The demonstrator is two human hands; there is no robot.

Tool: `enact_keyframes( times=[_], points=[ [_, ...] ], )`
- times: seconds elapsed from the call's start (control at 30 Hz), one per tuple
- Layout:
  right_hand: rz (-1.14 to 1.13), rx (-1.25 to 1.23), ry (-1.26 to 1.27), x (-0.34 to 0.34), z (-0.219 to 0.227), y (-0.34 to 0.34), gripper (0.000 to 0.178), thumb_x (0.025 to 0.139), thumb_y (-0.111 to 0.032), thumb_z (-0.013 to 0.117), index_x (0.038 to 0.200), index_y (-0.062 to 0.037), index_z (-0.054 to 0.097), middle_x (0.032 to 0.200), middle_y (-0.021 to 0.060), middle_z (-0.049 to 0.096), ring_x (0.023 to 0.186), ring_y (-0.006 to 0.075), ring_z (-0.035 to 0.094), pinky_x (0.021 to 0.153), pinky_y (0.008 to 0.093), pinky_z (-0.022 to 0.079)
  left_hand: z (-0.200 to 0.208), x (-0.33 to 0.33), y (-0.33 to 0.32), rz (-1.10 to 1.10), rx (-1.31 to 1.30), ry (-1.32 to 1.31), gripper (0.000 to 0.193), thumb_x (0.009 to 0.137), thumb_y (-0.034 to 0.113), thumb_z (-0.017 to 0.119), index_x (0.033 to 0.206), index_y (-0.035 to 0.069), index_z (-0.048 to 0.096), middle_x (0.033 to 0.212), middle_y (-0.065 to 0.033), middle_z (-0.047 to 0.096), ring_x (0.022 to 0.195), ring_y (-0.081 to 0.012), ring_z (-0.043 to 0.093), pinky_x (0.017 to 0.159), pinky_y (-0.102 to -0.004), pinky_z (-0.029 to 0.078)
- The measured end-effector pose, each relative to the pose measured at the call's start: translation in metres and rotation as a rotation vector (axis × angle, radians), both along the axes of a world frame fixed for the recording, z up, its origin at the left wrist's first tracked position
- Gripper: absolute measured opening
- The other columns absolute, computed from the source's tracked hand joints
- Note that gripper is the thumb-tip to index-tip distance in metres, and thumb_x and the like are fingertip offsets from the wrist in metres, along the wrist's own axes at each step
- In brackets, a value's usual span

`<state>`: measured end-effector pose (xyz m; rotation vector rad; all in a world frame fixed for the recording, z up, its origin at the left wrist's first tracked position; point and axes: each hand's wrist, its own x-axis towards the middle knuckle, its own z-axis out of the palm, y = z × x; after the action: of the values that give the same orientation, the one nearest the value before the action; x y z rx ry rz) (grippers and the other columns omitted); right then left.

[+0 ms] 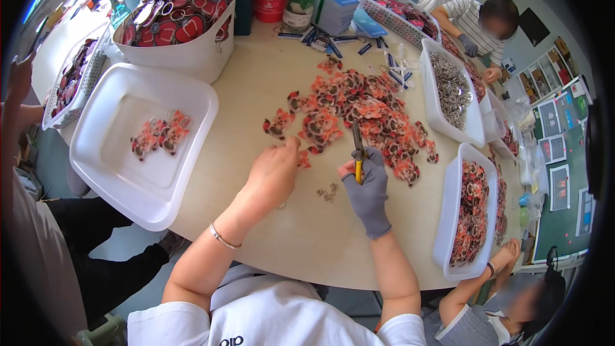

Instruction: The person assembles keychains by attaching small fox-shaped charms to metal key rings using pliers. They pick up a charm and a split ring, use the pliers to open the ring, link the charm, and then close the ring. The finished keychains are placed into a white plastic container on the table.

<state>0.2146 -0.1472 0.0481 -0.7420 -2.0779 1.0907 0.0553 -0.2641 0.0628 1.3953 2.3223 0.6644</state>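
Observation:
My right hand (370, 186), in a grey glove with bare fingertips, is closed around pliers (359, 161) with yellow handles, their jaws pointing away from me. To its left, my bare left hand (275, 168) is closed in a pinch; what its fingers hold is hidden. A red and orange animal-shaped charm (303, 159) shows right beside those fingers. Just beyond both hands spreads a loose pile of the same charms (371, 112). A small heap of metal rings (327, 193) lies on the table (256, 243) between my wrists.
On the left, a white tub (96, 186) holds a few charms, behind it a bin (173, 61) of red tags. At right stand a tub of metal rings (477, 131) and a tub of charms (448, 268). Pliers-side, co-workers sit at right; another person stands left.

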Motion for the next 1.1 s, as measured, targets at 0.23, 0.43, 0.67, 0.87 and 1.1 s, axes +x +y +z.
enact_keyframes(
  times=[0.23,0.43,0.67,0.87,1.1],
  points=[
    [0.158,-0.299,0.208,0.010,0.016,-0.007,0.014,0.072,0.000,0.077,0.082,-0.0029,0.068,0.111,0.0078,0.051,0.090,0.0124,0.054,0.076,0.0257,0.046,0.013,0.003,-0.011,-0.048,0.174,-1.487,0.021,0.077,0.016,0.080,0.082,0.006,0.062,0.077,-0.0016,0.063,0.070,-0.0118,0.060,0.062,-0.0274,0.047],
    [0.265,0.157,0.199,0.012,0.037,-0.015,0.022,0.068,-0.001,0.079,0.087,-0.0057,0.068,0.109,0.0086,0.054,0.096,0.0198,0.053,0.079,0.0342,0.047,0.027,0.010,-0.012,0.134,0.012,-1.752,0.022,0.077,0.021,0.081,0.080,0.010,0.063,0.070,-0.0010,0.062,0.063,-0.0094,0.059,0.056,-0.0234,0.042],
    [0.333,0.515,0.034,0.008,0.056,-0.014,0.027,0.056,-0.003,0.079,0.076,-0.0054,0.061,0.103,0.0089,0.057,0.094,0.0280,0.055,0.080,0.0404,0.048,0.023,0.003,-0.017,0.047,0.116,-1.639,0.021,0.076,0.021,0.082,0.078,0.008,0.065,0.072,-0.0008,0.064,0.061,-0.0088,0.056,0.056,-0.0238,0.042],
    [0.373,0.609,-0.058,0.005,0.064,-0.012,0.022,0.058,-0.004,0.080,0.074,-0.0056,0.064,0.103,0.0094,0.056,0.094,0.0261,0.055,0.080,0.0401,0.049,0.030,0.003,-0.018,0.070,0.202,-1.540,0.016,0.079,0.013,0.078,0.079,0.003,0.065,0.071,-0.0015,0.063,0.062,-0.0075,0.056,0.056,-0.0231,0.045],
    [0.117,0.001,0.036,0.005,0.050,-0.028,0.016,0.072,-0.006,0.079,0.085,-0.0054,0.069,0.107,0.0109,0.051,0.088,0.0179,0.056,0.074,0.0281,0.048,0.033,0.013,-0.022,0.163,0.427,-1.388,0.011,0.081,0.005,0.074,0.077,0.002,0.063,0.074,-0.0020,0.062,0.062,-0.0077,0.055,0.055,-0.0219,0.045]
  ],
)
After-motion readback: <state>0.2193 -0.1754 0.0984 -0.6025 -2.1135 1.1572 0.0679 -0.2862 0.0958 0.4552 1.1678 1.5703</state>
